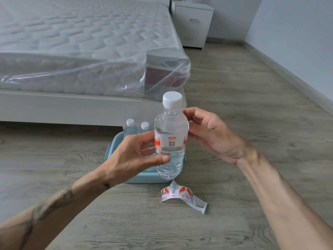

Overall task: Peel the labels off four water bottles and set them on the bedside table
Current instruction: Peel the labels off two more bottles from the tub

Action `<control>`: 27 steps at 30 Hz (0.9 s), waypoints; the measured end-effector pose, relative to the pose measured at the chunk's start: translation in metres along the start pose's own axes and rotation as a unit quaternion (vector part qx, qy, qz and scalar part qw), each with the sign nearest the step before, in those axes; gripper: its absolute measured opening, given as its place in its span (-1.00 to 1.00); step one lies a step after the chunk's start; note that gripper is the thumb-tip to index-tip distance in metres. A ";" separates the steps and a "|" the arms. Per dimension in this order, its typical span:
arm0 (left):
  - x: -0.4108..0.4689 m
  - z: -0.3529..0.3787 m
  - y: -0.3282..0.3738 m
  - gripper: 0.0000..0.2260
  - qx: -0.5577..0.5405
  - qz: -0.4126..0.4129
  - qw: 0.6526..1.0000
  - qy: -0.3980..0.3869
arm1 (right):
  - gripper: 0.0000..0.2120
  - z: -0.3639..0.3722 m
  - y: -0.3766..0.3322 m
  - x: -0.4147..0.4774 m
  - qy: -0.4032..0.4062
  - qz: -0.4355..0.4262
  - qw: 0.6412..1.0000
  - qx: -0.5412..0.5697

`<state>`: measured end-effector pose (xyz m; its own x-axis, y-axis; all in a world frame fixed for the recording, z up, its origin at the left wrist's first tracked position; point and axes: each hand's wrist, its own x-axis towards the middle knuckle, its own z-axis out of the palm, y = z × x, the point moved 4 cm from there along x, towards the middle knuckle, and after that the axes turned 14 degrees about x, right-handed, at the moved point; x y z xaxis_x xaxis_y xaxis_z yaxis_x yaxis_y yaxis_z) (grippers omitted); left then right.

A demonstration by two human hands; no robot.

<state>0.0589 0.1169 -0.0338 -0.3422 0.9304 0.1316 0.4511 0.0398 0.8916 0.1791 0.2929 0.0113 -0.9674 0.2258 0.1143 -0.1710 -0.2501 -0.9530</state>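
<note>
The left hand's point(137, 152) fingertips pass out of sight behind the held bottle point(171, 121); only its thumb shows in front. The right hand's point(210, 134) fingertips, at the label's point(171, 141) lifted edge, are partly hidden by the bottle. Left of the bottle, two more bottles point(130, 127) show caps and shoulders only, and the blue tub point(115, 141) is mostly covered. Far beyond the bottle, the counter's point(192, 24) top is cut off by the upper edge. The label's print is too small to read.

Definitely a bedroom in somebody's home. There's a big quilted mattress point(81, 38) sealed in clear plastic wrap point(162, 78) on a white bed frame point(63, 107). A small white bedside table point(192, 24) with a drawer sits in the corner beside it. Grey wood-look floor point(252, 109), plain pale walls point(297, 33).
</note>
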 end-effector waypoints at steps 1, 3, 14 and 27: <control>0.000 0.000 0.001 -0.55 -0.003 0.000 1.000 0.000 | -0.73 0.000 -0.001 0.000 0.002 -0.002 1.000 -0.005; 0.000 0.000 0.003 -0.54 -0.005 0.000 1.000 0.002 | -0.72 -0.001 -0.002 0.000 0.012 -0.007 1.000 -0.026; -0.001 -0.006 -0.008 -0.56 0.017 -0.034 0.996 0.082 | -0.84 -0.003 -0.004 -0.005 0.114 -0.072 0.975 -0.175; -0.011 0.000 -0.026 -0.57 0.117 -0.083 0.976 0.165 | -0.85 0.055 -0.043 0.005 0.109 -0.183 0.949 -0.234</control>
<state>0.0509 0.1057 -0.0590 -0.6562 0.7374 0.1601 0.5290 0.2984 0.7944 0.1716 0.2533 0.0677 -0.7890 0.4197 0.4487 -0.3359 0.3169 -0.8870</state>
